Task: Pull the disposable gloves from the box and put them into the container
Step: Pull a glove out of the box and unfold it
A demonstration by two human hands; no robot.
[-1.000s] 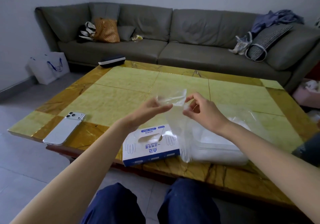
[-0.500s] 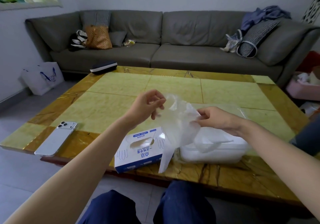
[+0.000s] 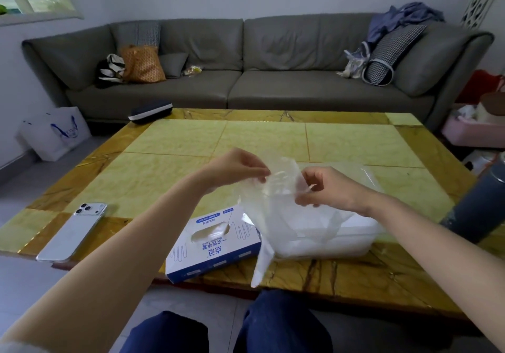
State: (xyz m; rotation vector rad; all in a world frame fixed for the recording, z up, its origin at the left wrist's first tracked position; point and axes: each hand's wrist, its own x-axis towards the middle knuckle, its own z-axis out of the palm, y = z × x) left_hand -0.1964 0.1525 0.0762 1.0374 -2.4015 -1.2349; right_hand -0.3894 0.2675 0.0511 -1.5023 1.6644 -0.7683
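yellow-green stone with amber edging makes up the counter (image 3: 191, 161), which spreads beneath and beyond the left hand (image 3: 235, 169) and the right hand (image 3: 328, 186). under the right hand, a little nearer the person, sits the container (image 3: 349, 243), a translucent white tub with what looks like a clear lid tipped back on its far side. pale filmy material lies inside it, which i take to be gloves already put away, though how many cannot be told. below the left hand, toward the person, the blue and white box (image 3: 216, 246) lies flat on the counter, close against the container's left wall. its top slot is open and a trace of film seems to show there, so more are probably left to pull. well out to the left of the left hand a phone (image 3: 72, 232) lies face down. between the two hands hangs the glove (image 3: 276, 188), thin clear film entirely out of the box. its top is held up from hand to hand and its tail drops past the container's near corner to the counter's edge. the left hand pinches the film's left side with curled fingers and thumb, and the right hand pinches the right side in the same way. by my reading the pull of this glove is done and its drop into the container, just under the right hand, is not, with further rounds likely after it.
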